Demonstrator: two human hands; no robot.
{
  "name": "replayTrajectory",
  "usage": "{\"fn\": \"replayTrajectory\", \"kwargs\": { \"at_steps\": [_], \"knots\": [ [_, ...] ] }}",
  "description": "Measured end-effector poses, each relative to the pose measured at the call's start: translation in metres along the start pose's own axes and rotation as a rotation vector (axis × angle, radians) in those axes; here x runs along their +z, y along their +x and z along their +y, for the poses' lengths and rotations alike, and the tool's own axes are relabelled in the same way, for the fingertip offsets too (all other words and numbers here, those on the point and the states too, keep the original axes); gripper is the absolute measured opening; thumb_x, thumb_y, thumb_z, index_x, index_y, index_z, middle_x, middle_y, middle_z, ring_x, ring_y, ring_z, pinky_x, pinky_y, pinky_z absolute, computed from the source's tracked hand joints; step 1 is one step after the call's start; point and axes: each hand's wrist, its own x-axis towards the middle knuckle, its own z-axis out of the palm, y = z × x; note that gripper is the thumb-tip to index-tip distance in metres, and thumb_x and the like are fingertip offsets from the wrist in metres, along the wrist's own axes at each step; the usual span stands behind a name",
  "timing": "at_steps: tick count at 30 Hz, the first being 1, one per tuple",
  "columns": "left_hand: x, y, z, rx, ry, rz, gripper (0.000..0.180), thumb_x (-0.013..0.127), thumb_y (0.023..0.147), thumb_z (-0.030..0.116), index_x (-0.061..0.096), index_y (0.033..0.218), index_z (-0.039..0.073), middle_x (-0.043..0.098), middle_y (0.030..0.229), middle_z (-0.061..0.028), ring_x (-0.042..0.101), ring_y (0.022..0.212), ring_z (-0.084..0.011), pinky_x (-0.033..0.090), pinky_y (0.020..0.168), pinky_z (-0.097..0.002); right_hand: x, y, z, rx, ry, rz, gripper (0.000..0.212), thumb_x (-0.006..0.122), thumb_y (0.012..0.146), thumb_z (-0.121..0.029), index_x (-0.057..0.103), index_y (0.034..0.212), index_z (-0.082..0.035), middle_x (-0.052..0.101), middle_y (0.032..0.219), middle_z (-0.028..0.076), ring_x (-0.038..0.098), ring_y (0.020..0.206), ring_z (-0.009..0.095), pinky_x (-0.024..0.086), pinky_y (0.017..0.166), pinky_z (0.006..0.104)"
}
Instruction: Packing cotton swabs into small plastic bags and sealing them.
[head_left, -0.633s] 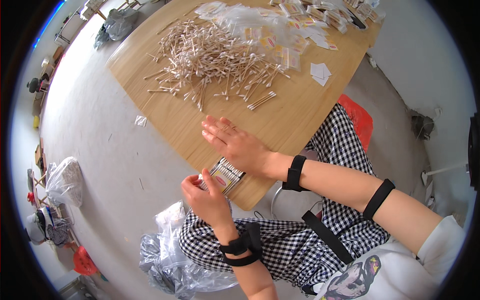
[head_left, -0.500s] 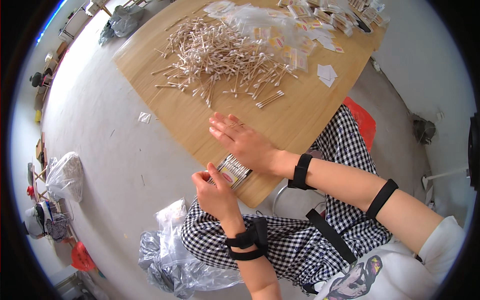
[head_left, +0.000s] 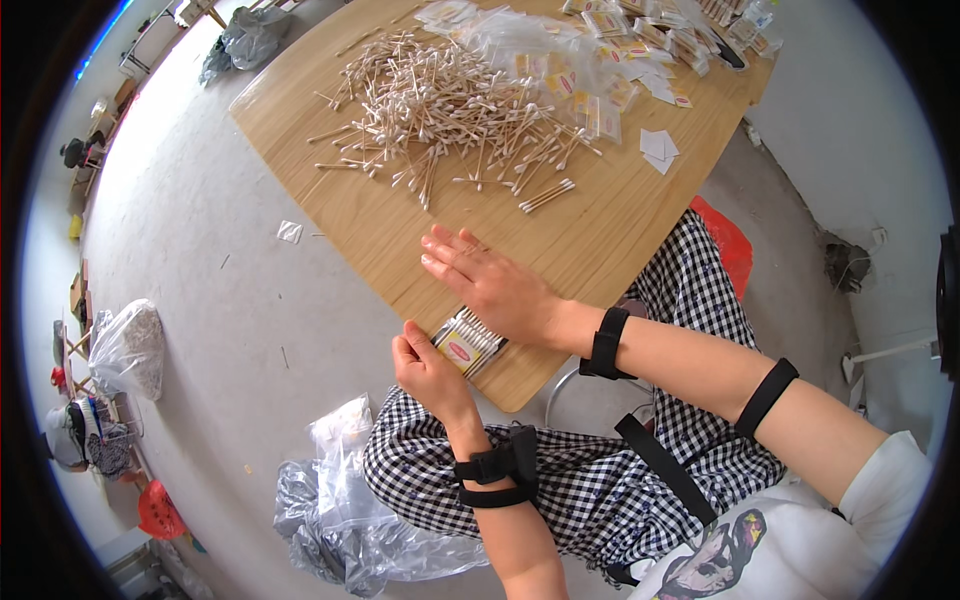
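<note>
At the table's near corner lies a clear packet of cotton swabs point(head_left: 480, 337) with a yellow-and-white label card in it. My left hand point(head_left: 435, 378) pinches the packet's left edge, thumb on top and the other fingers curled. Flat and palm down, my right hand point(head_left: 500, 290) has its fingers stretched toward the left and rests at the packet's far edge, covering part of it. Beyond the hands, a large loose heap of cotton swabs point(head_left: 430, 100) spreads over the table. A small row of swabs point(head_left: 548, 196) lies apart, nearer to my right hand.
Clear bags with label cards point(head_left: 560, 75) lie behind the heap on the wooden table point(head_left: 350, 225). Several filled packets point(head_left: 640, 30) are piled at the far right. White cards point(head_left: 658, 147) lie near the right edge. Plastic bags point(head_left: 335, 510) sit on the floor beside my leg.
My left hand has shifted slightly up and right along the packet's edge, and more of the label shows. My right hand stays nearly in place, still flat.
</note>
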Motion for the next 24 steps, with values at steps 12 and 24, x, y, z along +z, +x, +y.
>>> {"fn": "replayTrajectory", "kwargs": {
  "at_steps": [12, 24],
  "knots": [
    [0.002, -0.006, 0.020, 0.003, 0.243, 0.007, 0.041, 0.045, 0.106, 0.034, 0.053, 0.084, 0.000, 0.057, 0.064, -0.0146, 0.057, 0.058, -0.0317, 0.042, 0.053, -0.0413, 0.019, 0.006, -0.040, 0.072, 0.364, 0.088, 0.046, 0.054, 0.092, -0.006, 0.049, 0.138, -0.002, 0.046, 0.148, 0.016, 0.036, 0.143, 0.031, 0.028, 0.120, 0.0443],
    [-0.024, 0.004, 0.003, -0.113, 0.216, -0.064, 0.042, 0.050, 0.104, 0.032, 0.055, 0.080, -0.002, 0.057, 0.065, -0.0096, 0.055, 0.062, -0.0191, 0.041, 0.058, -0.0353, -0.030, -0.011, -0.016, 0.585, 1.278, 0.279, 0.046, 0.053, 0.103, -0.031, 0.048, 0.140, -0.003, 0.055, 0.135, 0.013, 0.051, 0.124, 0.020, 0.038, 0.109, 0.0344]
  ]
}}
